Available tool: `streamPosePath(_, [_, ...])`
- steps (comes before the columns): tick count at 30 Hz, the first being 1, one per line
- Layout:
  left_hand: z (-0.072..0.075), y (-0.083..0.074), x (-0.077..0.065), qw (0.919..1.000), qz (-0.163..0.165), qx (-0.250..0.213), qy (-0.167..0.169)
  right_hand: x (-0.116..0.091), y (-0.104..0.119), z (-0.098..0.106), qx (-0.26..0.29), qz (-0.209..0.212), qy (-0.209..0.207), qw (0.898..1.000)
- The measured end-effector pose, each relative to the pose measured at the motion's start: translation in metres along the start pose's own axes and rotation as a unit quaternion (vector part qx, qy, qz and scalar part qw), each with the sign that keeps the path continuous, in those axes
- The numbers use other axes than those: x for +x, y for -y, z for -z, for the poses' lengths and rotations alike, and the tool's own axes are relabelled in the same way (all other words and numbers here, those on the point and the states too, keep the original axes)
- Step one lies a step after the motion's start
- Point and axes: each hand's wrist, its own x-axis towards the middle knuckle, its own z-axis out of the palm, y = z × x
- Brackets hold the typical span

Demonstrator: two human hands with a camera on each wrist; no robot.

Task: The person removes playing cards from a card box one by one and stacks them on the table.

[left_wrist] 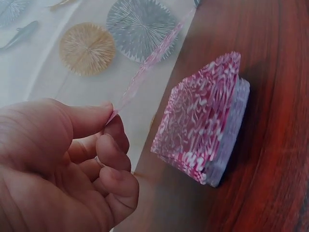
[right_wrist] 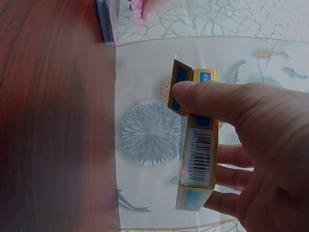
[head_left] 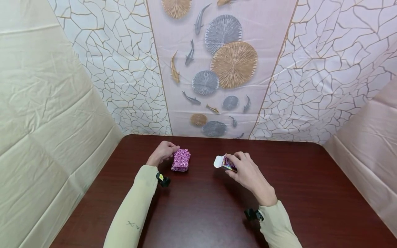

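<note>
A stack of pink-and-white patterned cards (head_left: 181,161) lies on the table, its side edges showing pale in the left wrist view. My left hand (head_left: 164,151) is at the stack's left back corner. Between thumb and forefinger it pinches a thin pink-patterned card (left_wrist: 147,66), seen nearly edge-on, with the other fingers curled below. To the right, my right hand (head_left: 248,172) grips a small gold-and-blue card box (right_wrist: 198,157) with a barcode on its side. The box's end flap (head_left: 218,161) hangs out, white inside, pointing toward the stack. My right thumb presses near the flap.
A dark red-brown wooden table (head_left: 198,206) stretches beneath both hands. Behind it hangs a patterned cloth (head_left: 186,100) with fish and round motifs. A beige cloth (head_left: 46,137) closes off the left side. Each wrist wears a small black camera.
</note>
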Motion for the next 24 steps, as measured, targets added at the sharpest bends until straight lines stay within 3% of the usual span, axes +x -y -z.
streamPosePath(11, [-0.006,0.01,0.006,0.9998,-0.016,-0.002,-0.01,0.0,0.0,0.0,0.003,-0.001,0.003,1.0])
streamPosePath(24, [-0.016,0.018,0.016,0.9968,-0.027,0.023,-0.072,0.0,0.0,0.001,0.01,-0.011,0.012,1.0])
